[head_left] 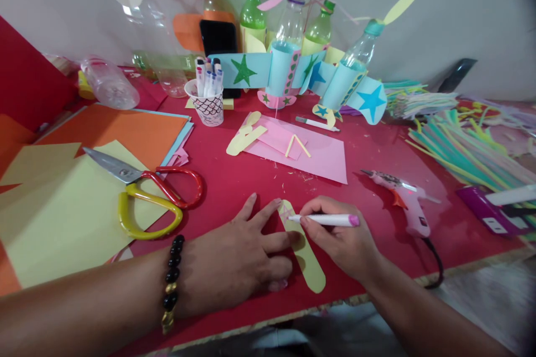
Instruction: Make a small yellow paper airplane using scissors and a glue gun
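Observation:
A pale yellow paper strip (310, 268) with rounded ends lies on the red tabletop in front of me. My left hand (245, 251) rests spread beside it, its fingertips pressing on the strip's left edge and middle. In my right hand (341, 240) is a white marker (330, 220) with a pink end, pinched between thumb and fingers. The marker's tip touches the strip near its far end, where a small pink star outline (286, 212) shows. Farther off, a pink paper sheet (326, 156) bears yellow cut-outs (247, 136) and two thin yellow strips.
Red-and-yellow-handled scissors (154, 189) lie on yellow paper (62, 212) at left. A pink glue gun (402, 195) with a cord is at right, near a purple socket block (489, 209). Behind stand a cup of markers (206, 101) and decorated plastic bottles (285, 61).

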The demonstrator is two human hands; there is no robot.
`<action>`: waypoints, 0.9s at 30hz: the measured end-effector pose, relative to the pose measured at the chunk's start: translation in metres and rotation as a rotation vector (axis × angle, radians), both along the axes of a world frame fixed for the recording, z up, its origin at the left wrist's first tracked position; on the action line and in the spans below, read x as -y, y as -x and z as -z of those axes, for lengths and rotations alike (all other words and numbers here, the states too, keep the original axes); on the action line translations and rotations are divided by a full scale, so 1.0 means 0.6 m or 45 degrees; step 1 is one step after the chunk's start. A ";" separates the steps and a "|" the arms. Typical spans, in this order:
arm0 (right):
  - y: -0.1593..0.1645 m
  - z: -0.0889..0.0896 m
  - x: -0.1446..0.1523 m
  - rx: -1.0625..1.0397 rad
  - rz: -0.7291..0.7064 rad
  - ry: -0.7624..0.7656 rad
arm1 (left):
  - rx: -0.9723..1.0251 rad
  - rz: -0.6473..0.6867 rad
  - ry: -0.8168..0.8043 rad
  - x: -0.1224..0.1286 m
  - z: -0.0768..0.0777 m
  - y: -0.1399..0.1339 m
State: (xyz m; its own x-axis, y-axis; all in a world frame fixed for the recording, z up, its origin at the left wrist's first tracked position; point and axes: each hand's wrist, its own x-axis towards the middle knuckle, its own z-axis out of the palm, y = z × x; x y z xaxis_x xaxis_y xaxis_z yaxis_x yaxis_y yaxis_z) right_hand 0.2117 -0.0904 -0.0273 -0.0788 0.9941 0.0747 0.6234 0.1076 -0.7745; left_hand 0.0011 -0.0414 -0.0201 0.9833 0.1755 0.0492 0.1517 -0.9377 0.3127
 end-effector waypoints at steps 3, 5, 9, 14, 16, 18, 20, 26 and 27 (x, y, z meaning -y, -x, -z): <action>0.000 0.001 0.001 0.000 0.025 -0.001 | -0.008 -0.003 0.005 0.000 0.000 0.000; -0.001 0.002 0.001 0.005 0.037 -0.001 | -0.017 0.001 0.007 0.000 0.000 0.000; -0.004 0.003 0.000 0.003 0.040 -0.026 | -0.007 0.005 0.004 -0.001 0.000 0.001; -0.004 0.002 -0.002 -0.001 0.042 -0.041 | -0.015 -0.011 0.007 0.000 0.001 0.000; -0.002 0.001 -0.002 -0.002 0.038 -0.028 | -0.020 -0.011 0.016 0.000 0.002 -0.001; -0.001 0.001 -0.002 0.002 0.044 -0.022 | -0.024 -0.011 0.024 0.000 0.003 -0.002; -0.001 0.001 -0.002 0.014 0.050 -0.027 | -0.021 -0.006 0.028 0.000 0.004 -0.002; 0.001 0.001 -0.005 0.044 0.042 -0.047 | -0.015 -0.002 0.017 0.000 0.009 0.000; 0.001 0.000 -0.005 0.044 0.038 -0.049 | -0.011 0.001 0.012 0.000 0.009 0.000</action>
